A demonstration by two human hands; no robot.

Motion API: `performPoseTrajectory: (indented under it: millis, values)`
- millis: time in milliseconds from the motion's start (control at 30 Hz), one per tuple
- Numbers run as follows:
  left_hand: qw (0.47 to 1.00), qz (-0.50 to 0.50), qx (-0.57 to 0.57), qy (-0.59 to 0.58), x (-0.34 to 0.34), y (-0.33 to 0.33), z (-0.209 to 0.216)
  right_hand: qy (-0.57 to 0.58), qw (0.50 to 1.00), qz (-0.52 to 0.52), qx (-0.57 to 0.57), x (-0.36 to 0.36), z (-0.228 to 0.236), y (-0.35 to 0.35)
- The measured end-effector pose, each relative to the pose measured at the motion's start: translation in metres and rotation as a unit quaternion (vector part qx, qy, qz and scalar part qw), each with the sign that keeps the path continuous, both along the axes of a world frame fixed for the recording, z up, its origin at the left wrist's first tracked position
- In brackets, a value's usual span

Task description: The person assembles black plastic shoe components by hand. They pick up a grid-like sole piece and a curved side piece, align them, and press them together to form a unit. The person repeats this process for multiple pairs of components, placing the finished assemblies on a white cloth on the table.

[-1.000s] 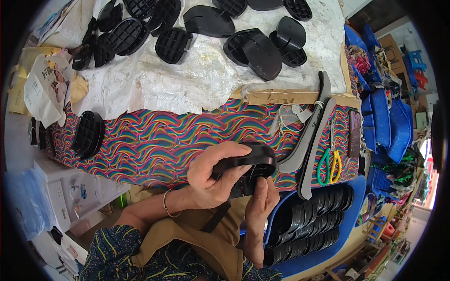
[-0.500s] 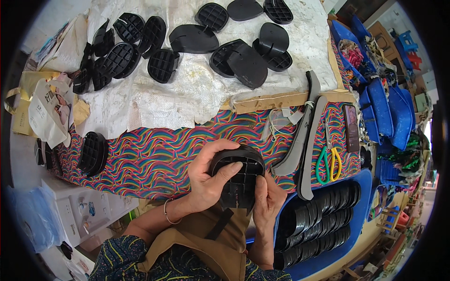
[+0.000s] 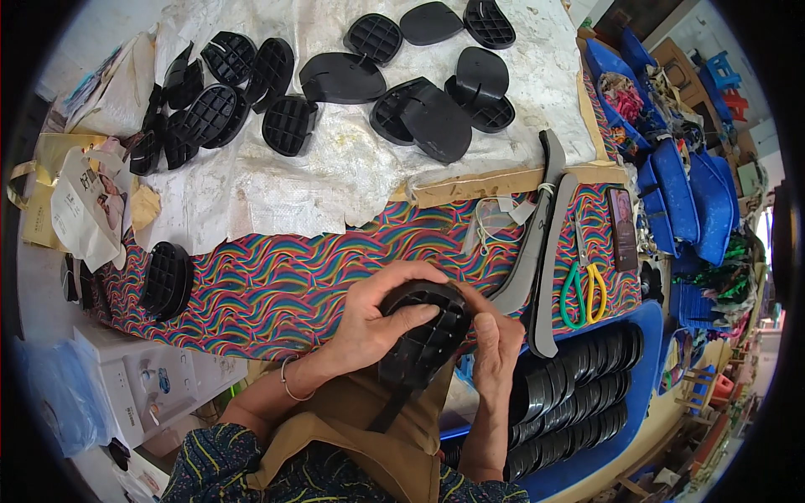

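In front of my body I hold a black rounded sole-like piece (image 3: 412, 355) with a gridded hollow side facing up. My left hand (image 3: 369, 314) is closed around its upper left edge, the thumb pressed on the grid and the fingers over the far rim. My right hand (image 3: 493, 344) grips the right edge, thumb upward along the rim; its fingers are partly hidden behind the piece. A dark strip (image 3: 391, 411) lies below it against my brown apron (image 3: 331, 427). A similar stacked black piece (image 3: 166, 281) lies at the left of the patterned cloth.
Several black gridded pieces (image 3: 436, 126) lie on white sheeting (image 3: 335, 172). To the right are long grey-black curved strips (image 3: 545, 251), scissors (image 3: 584, 293) with green and yellow handles, and a phone (image 3: 622, 228). A blue tub (image 3: 650, 335) holds rows of black pieces. Paper bags (image 3: 84, 201) stand left.
The black piece has tilted, its upper end leaning right. My right hand has moved slightly up and right along its edge. My left hand keeps its grip.
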State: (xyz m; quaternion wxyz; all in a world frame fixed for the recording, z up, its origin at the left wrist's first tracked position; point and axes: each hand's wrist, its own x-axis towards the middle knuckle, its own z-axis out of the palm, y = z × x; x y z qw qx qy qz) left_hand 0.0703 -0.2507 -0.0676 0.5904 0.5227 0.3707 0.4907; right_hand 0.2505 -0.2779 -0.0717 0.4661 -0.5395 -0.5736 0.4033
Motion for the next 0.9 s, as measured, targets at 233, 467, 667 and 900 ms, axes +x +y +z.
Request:
performPoseTrajectory:
  millis: [233,467,667,900]
  values:
    - [0.998,-0.042,-0.040,-0.005,-0.006,0.001,0.002,-0.188,0.978,0.038,0.087,-0.007,0.004,0.006]
    - [0.999,-0.003,-0.041,0.000,-0.004,0.002,0.010,-0.002,0.996,-0.092,0.017,-0.051,-0.003,-0.024]
    - [0.998,0.013,-0.055,0.000,-0.007,0.009,0.003,0.083,0.994,-0.059,-0.046,-0.050,-0.002,-0.028]
    - [0.985,-0.134,-0.095,-0.059,-0.004,0.018,0.012,0.053,0.991,-0.119,-0.005,-0.021,-0.003,0.000]
